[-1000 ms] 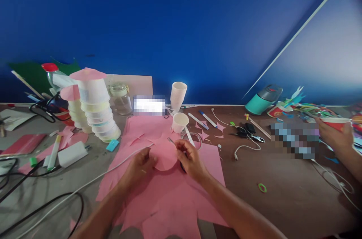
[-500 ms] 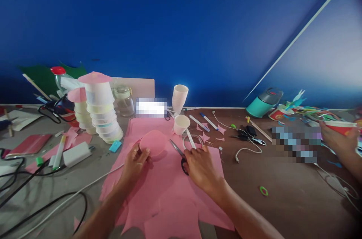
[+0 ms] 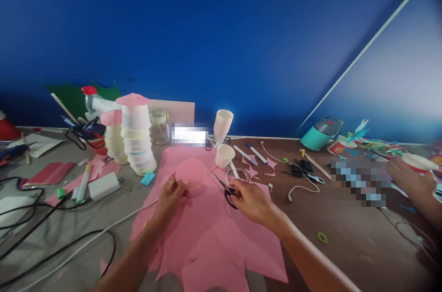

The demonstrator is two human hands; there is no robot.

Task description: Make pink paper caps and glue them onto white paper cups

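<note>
- Left hand: grip pinched on the lower edge of a pink disc, fingers closed on it, holding it tilted up off the pink sheets.
- Right hand: grip closed around the black handles of scissors; blades point up and left toward the disc, tips just beside its right edge. Blades look nearly together.
- Disc sits over the far middle of the pink sheets, which lie at the near middle of the table.
- Just beyond the scissors: small paper cup, upright; a taller cup stack behind it near the far edge.
- Left of the disc: tower of stacked tubs with a pink paper cap.
- Pink star-shaped scraps and pens to the right of the cup.
- Teal jug lying at the far right edge.
- Another person's hand at the right edge, holding a red-and-white cup.
- Black and white cables across the near left corner.
</note>
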